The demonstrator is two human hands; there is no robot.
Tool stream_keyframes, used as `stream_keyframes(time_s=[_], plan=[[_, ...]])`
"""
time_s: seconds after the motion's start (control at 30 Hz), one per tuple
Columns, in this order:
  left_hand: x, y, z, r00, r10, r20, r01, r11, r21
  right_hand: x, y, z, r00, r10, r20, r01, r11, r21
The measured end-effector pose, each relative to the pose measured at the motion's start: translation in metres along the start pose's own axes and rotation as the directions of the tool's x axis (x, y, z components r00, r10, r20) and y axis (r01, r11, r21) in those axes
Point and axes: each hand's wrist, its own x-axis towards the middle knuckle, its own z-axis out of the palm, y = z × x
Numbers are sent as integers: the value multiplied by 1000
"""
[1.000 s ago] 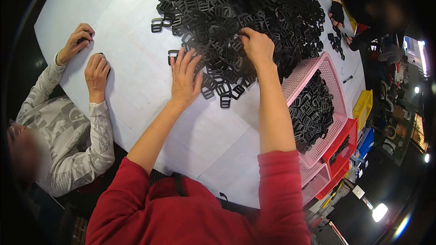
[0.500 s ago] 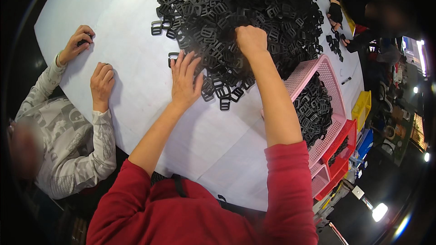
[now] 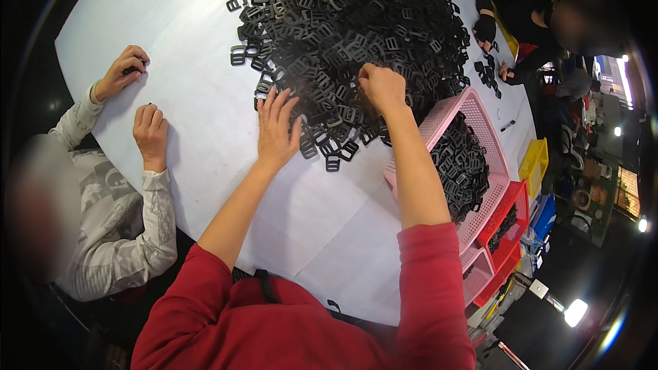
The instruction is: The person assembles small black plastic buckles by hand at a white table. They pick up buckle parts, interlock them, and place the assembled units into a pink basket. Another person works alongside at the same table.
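A large heap of black plastic strap buckles (image 3: pixel 384 24) covers the far middle of the white table. My left hand (image 3: pixel 277 133) lies at the heap's near left edge, fingers spread and stretched toward the buckles, holding nothing that I can see. Over the near part of the heap is my right hand (image 3: pixel 384 89), its fingers bent in and pressed together. Whatever may be between those fingertips is too small to make out. Several loose buckles (image 3: pixel 332 163) lie at the heap's near edge between my two forearms.
A pink basket (image 3: pixel 504 164) of buckles stands tilted beside my right forearm, with a red basket (image 3: pixel 499 264) and a yellow bin (image 3: pixel 534 164) beyond it. A co-worker's hands (image 3: pixel 152 130) rest at the left; another co-worker's hands (image 3: pixel 504 72) handle buckles at the far right.
The whole view has shifted slightly. My right hand has come a little nearer over the heap, its fist loosened into bent fingers. My left hand stays spread at the heap's edge.
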Motion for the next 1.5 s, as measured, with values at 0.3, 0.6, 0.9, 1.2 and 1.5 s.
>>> stream_keyframes(time_s=[0.3, 0.6, 0.9, 1.2, 1.5], plan=[[-1, -1, -1, 1000, -15, 5, 15, 1000, 1, 20, -21, -1, 987, 130, 93, -110, 976, -189], [0, 6, -6, 999, -19, 31, 19, 1000, 13, 21, -33, 5, 979, 202, 32, -197, 973, -117], [-2, 8, -7, 1000, -3, 26, 2, 1000, 17, 14, -28, 8, 989, -15, 150, 55, 961, -270], [-10, -12, 4, 993, 114, 37, -117, 986, 115, 9, 0, 42, 858, -397, -325, 294, 899, -324], [-6, -2, 2, 1000, 20, 14, -21, 996, 89, -7, -37, 32, 985, -174, -15, 149, 883, -445]])
